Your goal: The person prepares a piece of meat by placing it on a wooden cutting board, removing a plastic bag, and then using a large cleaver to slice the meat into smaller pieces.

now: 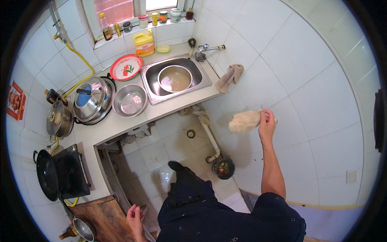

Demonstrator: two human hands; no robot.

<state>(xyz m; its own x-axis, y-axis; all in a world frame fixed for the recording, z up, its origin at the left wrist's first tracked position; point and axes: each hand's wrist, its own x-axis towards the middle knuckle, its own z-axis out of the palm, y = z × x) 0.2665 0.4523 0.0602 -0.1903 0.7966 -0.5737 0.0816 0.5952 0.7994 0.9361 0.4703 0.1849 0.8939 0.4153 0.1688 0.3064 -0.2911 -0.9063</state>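
My right hand [266, 125] is raised beside the tiled wall, its thumb and fingers pinching one end of a beige cloth [244, 121]. The cloth stretches out to the left of the fingertips. A round fitting shows just behind the hand, mostly covered by it. Low at the bottom of the view, my left hand [135, 215] holds nothing visible, with fingers loosely bent. It is close to the edge of a brown wooden board [104, 216]. A brownish-grey towel [230, 78] hangs on the wall above the beige cloth, next to the counter's end.
A steel sink [198, 72] holds a basin of cloudy water [174, 78]. Left of it are a metal bowl [130, 100], a red-rimmed enamel basin [126, 67] and lidded pots [90, 93]. A black wok [47, 175] stands by the stove. A waste bin [223, 168] sits near the drainpipe [210, 134].
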